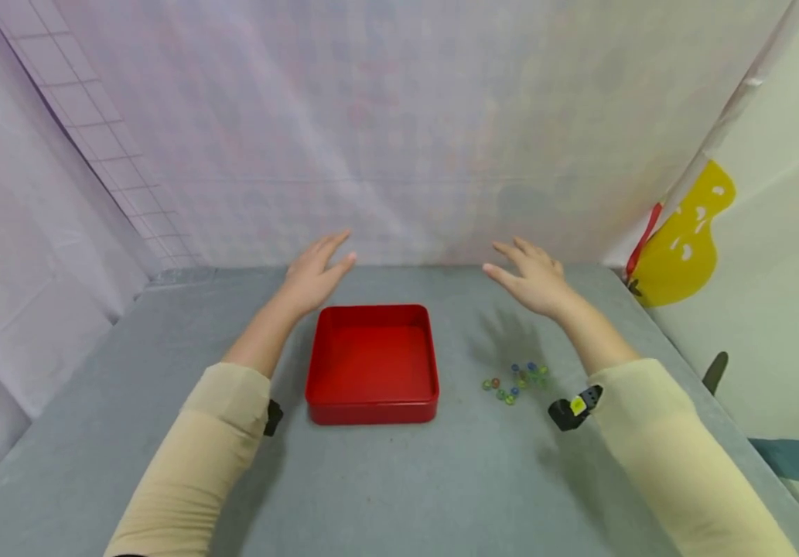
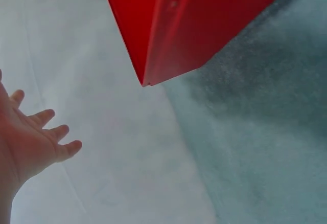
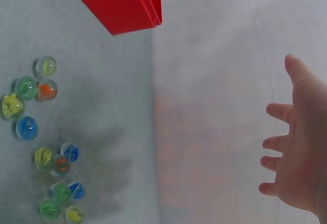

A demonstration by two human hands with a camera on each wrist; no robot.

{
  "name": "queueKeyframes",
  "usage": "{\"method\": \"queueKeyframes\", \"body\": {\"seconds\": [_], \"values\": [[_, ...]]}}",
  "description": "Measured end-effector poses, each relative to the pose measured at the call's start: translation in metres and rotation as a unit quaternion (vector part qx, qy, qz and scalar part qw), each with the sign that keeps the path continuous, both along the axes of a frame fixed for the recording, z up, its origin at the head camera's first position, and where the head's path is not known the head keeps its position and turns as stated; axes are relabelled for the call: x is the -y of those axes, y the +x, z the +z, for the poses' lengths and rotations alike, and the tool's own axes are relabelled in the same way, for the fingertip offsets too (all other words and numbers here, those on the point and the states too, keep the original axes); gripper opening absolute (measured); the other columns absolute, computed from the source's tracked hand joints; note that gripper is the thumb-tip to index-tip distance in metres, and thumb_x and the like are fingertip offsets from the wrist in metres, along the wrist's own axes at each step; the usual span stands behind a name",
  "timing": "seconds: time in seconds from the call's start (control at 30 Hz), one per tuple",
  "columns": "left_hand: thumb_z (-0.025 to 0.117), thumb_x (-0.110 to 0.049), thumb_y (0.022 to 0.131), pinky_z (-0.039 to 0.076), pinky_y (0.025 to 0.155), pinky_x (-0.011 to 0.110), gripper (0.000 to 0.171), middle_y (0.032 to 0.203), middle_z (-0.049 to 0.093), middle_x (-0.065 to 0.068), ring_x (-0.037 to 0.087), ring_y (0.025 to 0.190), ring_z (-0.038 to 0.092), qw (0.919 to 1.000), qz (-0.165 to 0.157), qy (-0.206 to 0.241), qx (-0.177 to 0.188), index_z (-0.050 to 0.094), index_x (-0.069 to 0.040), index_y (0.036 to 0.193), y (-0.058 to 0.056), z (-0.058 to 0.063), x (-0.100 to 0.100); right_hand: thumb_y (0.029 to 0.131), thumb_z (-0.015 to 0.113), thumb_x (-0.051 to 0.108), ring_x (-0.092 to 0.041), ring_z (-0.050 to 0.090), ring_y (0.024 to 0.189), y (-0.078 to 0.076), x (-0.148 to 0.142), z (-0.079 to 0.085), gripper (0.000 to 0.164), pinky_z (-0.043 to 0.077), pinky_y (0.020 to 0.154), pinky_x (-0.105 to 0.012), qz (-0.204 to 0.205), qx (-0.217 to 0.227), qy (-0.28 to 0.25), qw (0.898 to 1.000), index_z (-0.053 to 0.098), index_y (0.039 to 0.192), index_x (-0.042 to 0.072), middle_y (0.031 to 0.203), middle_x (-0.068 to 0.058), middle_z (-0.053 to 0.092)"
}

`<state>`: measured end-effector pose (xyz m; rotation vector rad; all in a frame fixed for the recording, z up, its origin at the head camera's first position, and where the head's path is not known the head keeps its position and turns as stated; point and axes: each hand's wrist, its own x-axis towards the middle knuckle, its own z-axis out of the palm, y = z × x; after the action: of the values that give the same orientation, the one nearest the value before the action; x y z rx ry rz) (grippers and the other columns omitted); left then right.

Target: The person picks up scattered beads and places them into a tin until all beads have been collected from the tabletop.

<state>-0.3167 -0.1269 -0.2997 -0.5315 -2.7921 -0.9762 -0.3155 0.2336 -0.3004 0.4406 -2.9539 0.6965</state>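
My left hand (image 1: 312, 275) is raised above the table at the far left corner of a red square tray (image 1: 371, 360), fingers spread and holding nothing. In the left wrist view the left hand (image 2: 30, 137) shows its palm, apart from the tray's red wall (image 2: 204, 24). My right hand (image 1: 531, 278) hovers beyond a loose cluster of glass marbles (image 1: 516, 381), also with spread fingers and nothing in it. Clear marbles with green, yellow, blue and orange swirls (image 3: 47, 90) lie on the table in the right wrist view, away from the right hand (image 3: 301, 142). Inside the tray only its red floor shows.
The grey table (image 1: 385, 495) runs back to a pale curtain (image 1: 399, 139). On the right hangs a white cloth (image 1: 775, 325) with a yellow printed shape (image 1: 684, 247). Black wrist cameras (image 1: 569, 414) sit by both cuffs.
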Motion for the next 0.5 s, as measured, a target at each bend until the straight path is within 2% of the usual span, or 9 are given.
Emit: {"method": "queueKeyframes", "body": {"seconds": [0.2,0.4,0.5], "values": [[0.040,-0.035,0.103,0.014,0.112,0.045,0.055,0.155,0.024,0.009,0.026,0.142,0.017,0.9948,-0.028,0.098,0.011,0.027,-0.014,0.152,0.005,-0.012,0.014,0.098,0.039,0.053,-0.046,0.007,0.140,0.012,-0.009,-0.006,0.069,0.003,0.102,-0.070,0.017,-0.005,-0.051,0.999,0.027,0.152,0.011,0.156,-0.023,0.009],[0.038,-0.036,0.103,0.015,0.111,0.048,0.054,0.157,0.020,0.003,0.023,0.142,0.016,0.9888,-0.023,0.142,0.041,0.025,-0.019,0.153,0.013,-0.022,0.026,0.100,0.043,0.044,-0.045,0.011,0.140,0.022,-0.020,-0.014,0.063,0.010,0.104,-0.066,0.024,-0.027,-0.092,0.995,0.031,0.149,0.006,0.155,-0.024,0.013],[0.038,-0.035,0.104,0.016,0.110,0.051,0.054,0.157,0.020,0.005,0.027,0.142,0.018,0.9837,-0.023,0.169,0.056,0.024,-0.019,0.153,0.017,-0.024,0.029,0.101,0.044,0.041,-0.044,0.012,0.140,0.025,-0.027,-0.019,0.062,0.010,0.106,-0.063,0.027,-0.033,-0.112,0.993,0.032,0.149,0.004,0.154,-0.025,0.016]]}}
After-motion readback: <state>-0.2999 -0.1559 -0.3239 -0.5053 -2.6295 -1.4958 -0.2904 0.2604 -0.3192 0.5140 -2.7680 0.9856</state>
